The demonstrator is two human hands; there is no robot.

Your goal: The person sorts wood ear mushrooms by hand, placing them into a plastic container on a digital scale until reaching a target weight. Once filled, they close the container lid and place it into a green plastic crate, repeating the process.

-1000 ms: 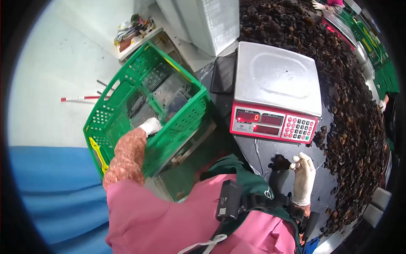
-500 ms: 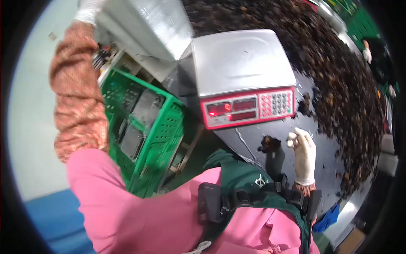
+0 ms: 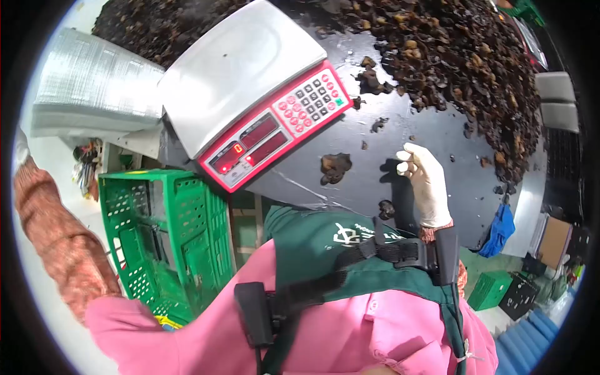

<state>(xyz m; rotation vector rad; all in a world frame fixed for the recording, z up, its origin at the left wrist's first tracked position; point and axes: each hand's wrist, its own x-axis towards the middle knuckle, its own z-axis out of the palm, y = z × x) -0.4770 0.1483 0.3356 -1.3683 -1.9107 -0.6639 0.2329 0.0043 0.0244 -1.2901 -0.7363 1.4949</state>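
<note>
Right glove: your white-gloved right hand point(image 3: 425, 186) hangs over the smooth grey tabletop point(image 3: 431, 130), fingers loosely curled, tips slightly apart.
Left glove: your white-gloved left hand point(image 3: 22, 148) blurs at the view's edge, near the pale ridged stack point(image 3: 94, 78); you cannot tell its fingers' state.
Dark piece: ruffled brown piece point(image 3: 335, 168) lies on the tabletop, left of your right hand.
Scale: red-and-silver digital scale point(image 3: 253, 94) shows 0.
</note>
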